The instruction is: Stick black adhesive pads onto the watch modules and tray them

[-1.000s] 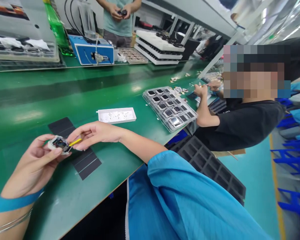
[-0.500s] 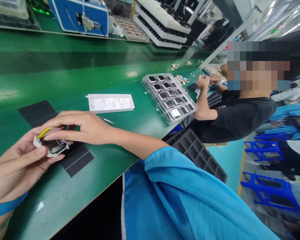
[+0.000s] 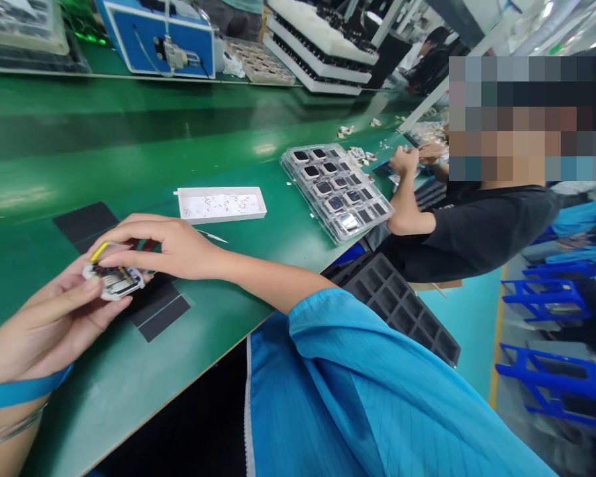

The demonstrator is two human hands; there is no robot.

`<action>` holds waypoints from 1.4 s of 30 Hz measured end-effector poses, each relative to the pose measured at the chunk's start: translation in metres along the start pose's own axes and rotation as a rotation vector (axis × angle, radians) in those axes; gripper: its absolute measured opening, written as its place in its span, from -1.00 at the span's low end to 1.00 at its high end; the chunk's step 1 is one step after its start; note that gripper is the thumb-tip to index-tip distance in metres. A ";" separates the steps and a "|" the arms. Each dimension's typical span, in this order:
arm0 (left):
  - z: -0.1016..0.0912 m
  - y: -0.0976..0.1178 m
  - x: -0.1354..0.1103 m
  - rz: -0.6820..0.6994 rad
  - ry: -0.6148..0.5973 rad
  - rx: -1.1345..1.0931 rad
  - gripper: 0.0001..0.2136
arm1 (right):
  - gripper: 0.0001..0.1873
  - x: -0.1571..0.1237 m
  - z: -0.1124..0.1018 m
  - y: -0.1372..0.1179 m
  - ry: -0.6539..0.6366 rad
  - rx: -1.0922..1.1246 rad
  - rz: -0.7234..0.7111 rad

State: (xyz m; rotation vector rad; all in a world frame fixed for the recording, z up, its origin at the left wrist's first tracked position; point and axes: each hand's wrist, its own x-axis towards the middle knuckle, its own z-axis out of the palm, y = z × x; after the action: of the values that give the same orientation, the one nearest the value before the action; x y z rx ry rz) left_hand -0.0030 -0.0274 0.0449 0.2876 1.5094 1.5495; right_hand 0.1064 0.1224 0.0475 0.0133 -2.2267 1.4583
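From here I see my left hand [image 3: 62,311] gripping a small open gadget [image 3: 120,283] left of the white tray [image 3: 223,217] — my right hand [image 3: 175,248] is beside the yellow strip [image 3: 98,253] there, but I can't tell whether that grip pinches.

Over at the left of the frame, about mid-height, I can see a small case [image 3: 122,287] with a pale rim, open side up, dark parts and bits of metal showing within. It sits tilted in the left hand [image 3: 59,315]. A short yellow strip [image 3: 98,252] slants up at its upper-left end, beside the right hand's [image 3: 173,248] fingers; whether they grip it, I can't tell.
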 end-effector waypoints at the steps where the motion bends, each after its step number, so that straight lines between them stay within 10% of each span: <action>1: 0.003 0.001 -0.002 -0.032 -0.020 -0.026 -0.49 | -0.88 0.000 0.000 0.001 0.000 -0.019 0.008; 21: 0.002 -0.006 0.007 -0.007 -0.099 -0.082 -0.86 | -0.73 0.001 0.012 0.031 0.164 -0.140 0.112; 27: -0.009 -0.002 0.011 -0.025 -0.112 -0.214 -0.94 | -0.91 -0.008 0.000 0.025 -0.178 -0.508 0.231; 42: -0.001 0.002 0.009 -0.070 -0.041 -0.075 -0.91 | -0.93 -0.018 0.009 0.013 -0.247 -0.695 0.213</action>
State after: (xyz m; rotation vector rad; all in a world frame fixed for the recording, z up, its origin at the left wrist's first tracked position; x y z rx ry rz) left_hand -0.0097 -0.0213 0.0425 0.2201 1.4115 1.5321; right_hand 0.1153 0.1160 0.0262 -0.2892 -2.8997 0.7294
